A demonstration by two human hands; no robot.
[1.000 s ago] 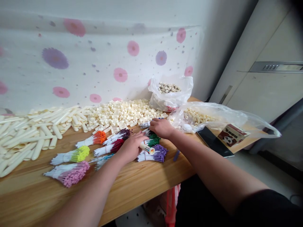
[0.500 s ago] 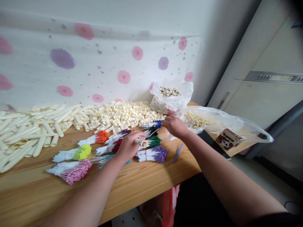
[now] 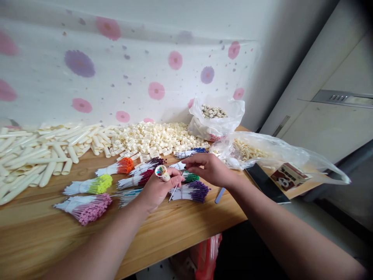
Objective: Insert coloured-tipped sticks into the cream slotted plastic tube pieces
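My left hand (image 3: 157, 192) is wrapped around a cream pen barrel (image 3: 162, 173), whose round end faces me with several coloured tips inside. My right hand (image 3: 207, 168) pinches a thin white pen refill (image 3: 173, 191) near its dark end. The refill slants down past my left thumb; I cannot tell whether the thumb touches it. Around my hands lie banded refill bundles: purple (image 3: 195, 191), green (image 3: 191, 177), dark red (image 3: 138, 179), dark brown (image 3: 150, 165) and blue (image 3: 192, 153). Farther left are orange (image 3: 116, 166), yellow (image 3: 90, 184) and pink (image 3: 86, 208) bundles. My left hand partly hides a light blue bundle (image 3: 128, 196).
Long cream tubes (image 3: 37, 155) and short slotted cream pieces (image 3: 154, 140) are heaped along the wall. At the back right stand a white plastic bag (image 3: 215, 124) of pen parts and a clear bag (image 3: 279, 149). A panda-printed box (image 3: 288, 176) sits near the table's right edge.
My right hand has come toward me from the back bundles, bringing the refill beside my left hand. My left hand has turned, with the barrel's end now facing up. The view has shifted slightly.
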